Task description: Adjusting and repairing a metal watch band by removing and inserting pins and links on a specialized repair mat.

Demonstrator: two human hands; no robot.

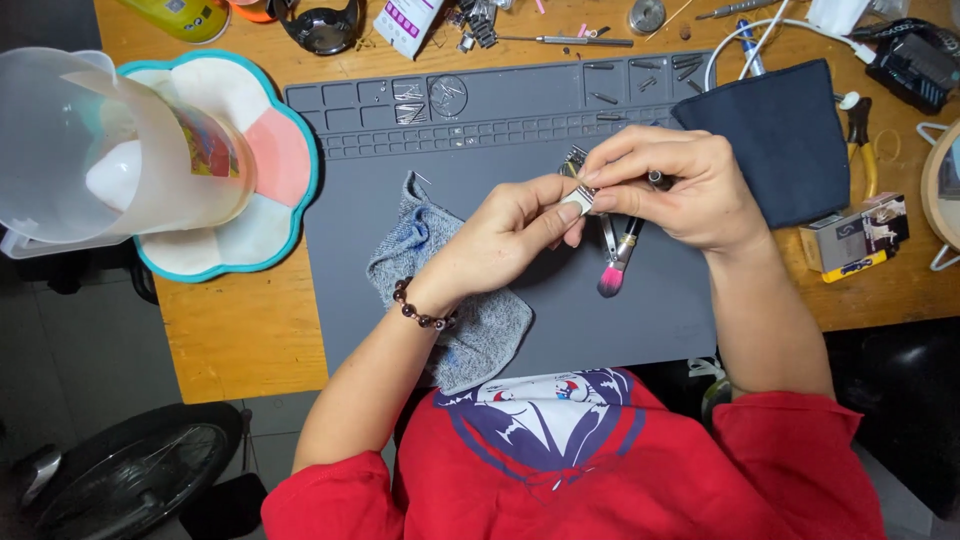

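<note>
My left hand (510,228) and my right hand (672,185) meet over the grey work mat (520,160), both pinching a small silver metal object (578,196) between fingertips. My right hand also grips a small brush with a pink tip (614,275), which points down toward me. A bead bracelet sits on my left wrist. A grey knitted cloth (440,290) lies on the mat under my left forearm.
A dark blue cloth (785,140) lies at the mat's right edge. A translucent jug (90,150) stands on a flower-shaped tray (270,215) to the left. Small screws fill the mat's compartments. Pliers (862,145), a small box (855,238), tools and cables lie around.
</note>
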